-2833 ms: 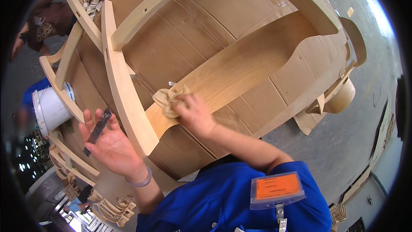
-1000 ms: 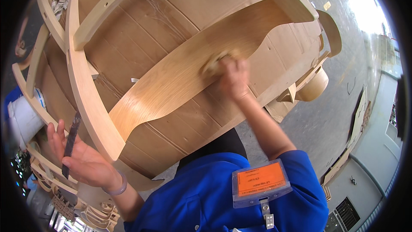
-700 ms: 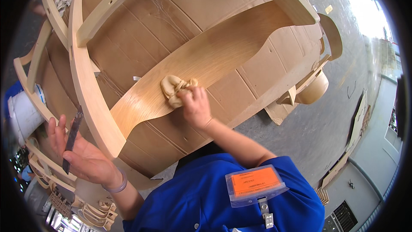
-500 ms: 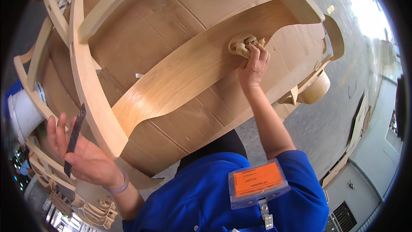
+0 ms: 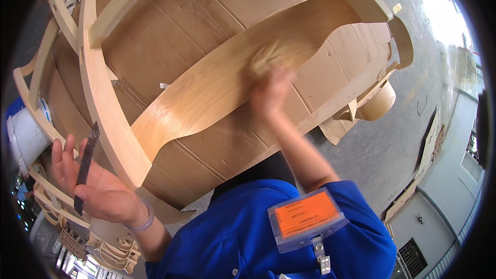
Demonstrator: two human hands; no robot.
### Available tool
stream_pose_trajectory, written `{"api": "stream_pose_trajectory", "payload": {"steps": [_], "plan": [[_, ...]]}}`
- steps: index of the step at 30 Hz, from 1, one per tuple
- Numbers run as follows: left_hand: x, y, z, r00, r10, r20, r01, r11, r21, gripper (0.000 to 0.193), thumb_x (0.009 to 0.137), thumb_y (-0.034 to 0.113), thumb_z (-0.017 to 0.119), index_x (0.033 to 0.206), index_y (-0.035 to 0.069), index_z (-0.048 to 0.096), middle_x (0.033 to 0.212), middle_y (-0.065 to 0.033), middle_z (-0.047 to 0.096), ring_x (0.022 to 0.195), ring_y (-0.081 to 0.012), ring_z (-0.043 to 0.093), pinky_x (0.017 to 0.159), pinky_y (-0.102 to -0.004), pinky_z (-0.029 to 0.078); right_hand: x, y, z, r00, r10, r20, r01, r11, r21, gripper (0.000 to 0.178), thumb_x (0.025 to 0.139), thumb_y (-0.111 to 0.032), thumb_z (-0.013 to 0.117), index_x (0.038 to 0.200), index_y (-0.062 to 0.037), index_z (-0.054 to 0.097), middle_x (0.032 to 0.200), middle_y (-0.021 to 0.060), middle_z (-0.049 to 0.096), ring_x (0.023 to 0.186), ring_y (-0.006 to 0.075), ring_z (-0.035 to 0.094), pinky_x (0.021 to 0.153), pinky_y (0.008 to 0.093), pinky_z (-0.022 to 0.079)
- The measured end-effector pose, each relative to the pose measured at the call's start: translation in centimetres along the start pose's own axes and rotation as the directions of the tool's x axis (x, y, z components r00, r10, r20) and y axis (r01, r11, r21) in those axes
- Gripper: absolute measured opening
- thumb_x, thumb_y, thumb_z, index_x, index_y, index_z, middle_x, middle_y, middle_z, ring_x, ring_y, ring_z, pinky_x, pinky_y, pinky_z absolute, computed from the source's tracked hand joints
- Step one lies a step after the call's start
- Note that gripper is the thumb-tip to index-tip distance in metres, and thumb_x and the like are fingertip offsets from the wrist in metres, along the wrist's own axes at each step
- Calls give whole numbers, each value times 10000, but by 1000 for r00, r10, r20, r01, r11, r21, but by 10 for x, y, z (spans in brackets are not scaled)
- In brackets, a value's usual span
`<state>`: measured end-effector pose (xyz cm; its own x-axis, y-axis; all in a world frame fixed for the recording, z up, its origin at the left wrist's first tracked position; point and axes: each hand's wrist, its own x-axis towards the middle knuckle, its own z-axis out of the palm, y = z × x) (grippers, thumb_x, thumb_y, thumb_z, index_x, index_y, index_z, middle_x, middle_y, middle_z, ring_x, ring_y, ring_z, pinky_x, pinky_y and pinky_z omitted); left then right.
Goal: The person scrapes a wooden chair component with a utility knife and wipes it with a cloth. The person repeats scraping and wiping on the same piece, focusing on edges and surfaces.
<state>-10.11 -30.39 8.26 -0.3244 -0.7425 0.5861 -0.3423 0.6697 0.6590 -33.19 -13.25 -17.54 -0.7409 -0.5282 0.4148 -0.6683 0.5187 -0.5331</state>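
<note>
A cream-coloured rag (image 5: 266,60) is under my right hand (image 5: 273,90), pressed on the curved wooden panel (image 5: 206,90) of a chair frame. That hand is smeared by motion, but its fingers are around the rag. At the left, my left hand (image 5: 106,191) is palm up, its thumb holding a thin dark flat strip (image 5: 86,173), pointed at its upper end, against the fingers. Beside it rises a pale wooden leg (image 5: 106,103) of the same frame, joined to the panel's left end.
Brown cardboard (image 5: 170,46) covers the work surface under the frame. A white bucket (image 5: 30,134) stands at the far left, near more wooden frames (image 5: 111,253). Another curved wooden piece (image 5: 376,104) sits past the cardboard's right edge, above the grey floor (image 5: 413,98).
My right hand has slid the rag left and toward me along the panel. My left hand has barely shifted and still holds the dark strip.
</note>
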Motion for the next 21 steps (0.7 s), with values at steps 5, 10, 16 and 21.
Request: {"api": "stream_pose_trajectory", "payload": {"steps": [5, 10, 16, 21], "plan": [[0, 2, 0, 1000, -12, 4, 12, 999, -48, 603, 1173, 395, 327, 1428, -92, 575, 1554, -270, 433, 1360, -394, 544, 1086, -492, 515, -51, -89, -2, 903, -325, 281, 159, 861, 483, 388, 757, 26, 634, 1119, -95, 701, 1146, 207, 664, 1136, 420, 600, 987, 529, 507], [0, 1, 0, 999, 18, 47, -15, 997, -73, 570, 1172, 373, 348, 1433, -71, 593, 1544, -256, 451, 1355, -378, 559, 1080, -475, 520, 49, 55, 21, 992, -99, 75, 109, 983, -150, 436, 816, -72, 700, 1251, -83, 679, 1117, 192, 626, 1095, 377, 566, 911, 495, 480], [-3, -1, 0, 999, 26, 41, -24, 999, -48, 550, 1172, 323, 343, 1411, -102, 596, 1530, -273, 463, 1354, -359, 562, 1065, -451, 531, -4, -137, 27, 918, -45, 394, -84, 949, 304, 343, 810, 0, 663, 1152, 28, 663, 1034, 244, 613, 1025, 419, 581, 883, 539, 490], [-4, 0, 2, 1000, 5, -3, -6, 1000, -28, 531, 1168, 291, 357, 1392, -127, 596, 1518, -282, 474, 1370, -334, 546, 1042, -435, 541, -41, -167, 10, 860, -297, 414, -20, 792, 610, 470, 802, 3, 692, 1257, -109, 655, 1201, 186, 628, 1144, 394, 597, 990, 507, 506]]}}
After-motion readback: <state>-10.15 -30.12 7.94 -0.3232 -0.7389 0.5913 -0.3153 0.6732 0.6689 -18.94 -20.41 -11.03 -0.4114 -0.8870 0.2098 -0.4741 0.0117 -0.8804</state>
